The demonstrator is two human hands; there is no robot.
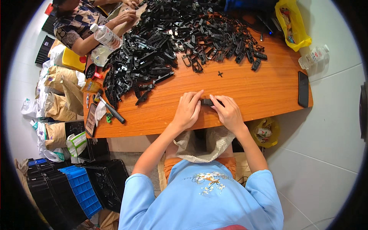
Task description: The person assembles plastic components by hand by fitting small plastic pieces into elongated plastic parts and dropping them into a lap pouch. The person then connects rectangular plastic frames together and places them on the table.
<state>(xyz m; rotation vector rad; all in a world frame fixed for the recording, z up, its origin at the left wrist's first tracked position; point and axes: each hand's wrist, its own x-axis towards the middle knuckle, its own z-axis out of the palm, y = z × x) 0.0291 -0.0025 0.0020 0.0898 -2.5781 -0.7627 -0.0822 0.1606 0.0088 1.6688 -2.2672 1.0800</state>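
A small black blocky plastic part [207, 102] is held between the left hand [187, 110] and right hand [229, 110] — pinched from both sides — near the front edge of the orange-brown wooden table [264, 90]; beyond, jumbled black plastic parts [147, 57] are heaped.

I note passage over the table [268, 92] between right hand [229, 109] and black phone [303, 90]; heaped black parts [149, 53] block the far side, the hammer [116, 114] the left.

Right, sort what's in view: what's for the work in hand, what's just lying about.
Likely work: dark piece between left hand and right hand; heap of black parts; sack.
Likely lying about: rightmost phone; upper-right yellow bag; bottle beside it.
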